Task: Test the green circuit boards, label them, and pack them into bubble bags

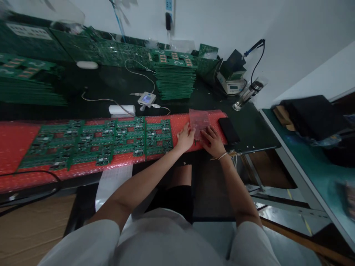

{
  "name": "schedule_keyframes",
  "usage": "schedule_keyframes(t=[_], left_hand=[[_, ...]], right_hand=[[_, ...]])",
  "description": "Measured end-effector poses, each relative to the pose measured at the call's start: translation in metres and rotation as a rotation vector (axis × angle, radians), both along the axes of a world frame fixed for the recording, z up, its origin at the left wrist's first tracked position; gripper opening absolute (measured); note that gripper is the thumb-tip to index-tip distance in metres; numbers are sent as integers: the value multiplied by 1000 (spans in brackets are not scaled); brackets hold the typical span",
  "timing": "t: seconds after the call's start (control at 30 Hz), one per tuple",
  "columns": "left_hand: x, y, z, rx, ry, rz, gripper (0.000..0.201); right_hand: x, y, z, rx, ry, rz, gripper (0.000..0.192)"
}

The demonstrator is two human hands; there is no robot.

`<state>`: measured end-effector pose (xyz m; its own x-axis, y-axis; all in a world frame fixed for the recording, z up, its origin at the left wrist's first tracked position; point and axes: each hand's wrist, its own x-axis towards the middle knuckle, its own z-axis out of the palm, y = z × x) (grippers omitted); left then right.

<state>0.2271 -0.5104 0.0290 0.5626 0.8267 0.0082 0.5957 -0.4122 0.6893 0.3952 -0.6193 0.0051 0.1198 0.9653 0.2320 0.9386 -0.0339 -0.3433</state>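
Observation:
A translucent bubble-wrap bag (198,119) lies over the red bubble-wrap sheet (180,120) near the table's front edge. My left hand (185,137) grips its left side, fingers bent at the edge. On its lower right, my right hand (214,142) has curled fingers on the plastic, with the thumb side toward the bottom edge. Something small and dark shows between the hands at the bag's lower end; I cannot make it out. To the left, several green circuit boards (129,136) lie in a row on the red sheet. A black phone (229,130) rests right of my right hand.
Behind the sheet stand a tall stack of green boards (175,79) and a small white device with a screen (146,98), with cables. A white roll (122,110) lies nearby. At the back right are a scale (231,85) and a glass bottle (248,94). Another board stack (26,83) stands left.

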Motion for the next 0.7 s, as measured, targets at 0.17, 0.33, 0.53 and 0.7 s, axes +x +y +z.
schedule_keyframes(t=[0.17,0.33,0.53,0.7], left_hand=[[-5,-8,7,28,45,-40,45],[-10,-17,6,154,174,-117,33],[-15,-18,5,260,187,-154,37],[-18,-20,6,335,211,-213,45]], right_hand=[[8,-4,6,5,76,81,65],[51,-11,10,223,92,-376,61],[98,-11,2,126,18,-708,100],[84,-6,20,30,64,-759,87]])
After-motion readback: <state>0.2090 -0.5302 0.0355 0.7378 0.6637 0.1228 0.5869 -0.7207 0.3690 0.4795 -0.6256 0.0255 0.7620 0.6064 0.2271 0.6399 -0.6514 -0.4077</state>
